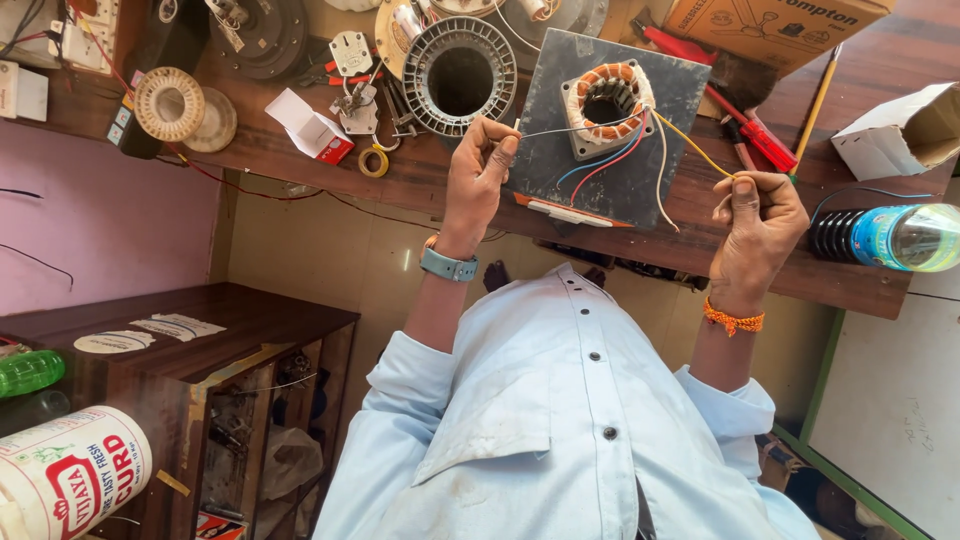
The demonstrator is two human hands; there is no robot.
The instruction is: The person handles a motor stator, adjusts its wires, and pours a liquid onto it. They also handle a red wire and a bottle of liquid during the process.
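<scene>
My left hand (478,178) is pinching a grey wire (570,128) and my right hand (757,232) is pinching a yellow wire (692,146), both running from the copper-wound stator (607,103), which is sitting on a dark slab (680,90) on the workbench (300,160).

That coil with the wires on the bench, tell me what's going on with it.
A person in a light blue shirt sits at a wooden workbench. A copper-wound stator rests on a grey plate, with several coloured leads coming off it. The left hand pinches a grey wire and the right hand pinches a yellow wire, each drawn out to its side. Blue, red and white leads hang loose between them.
</scene>
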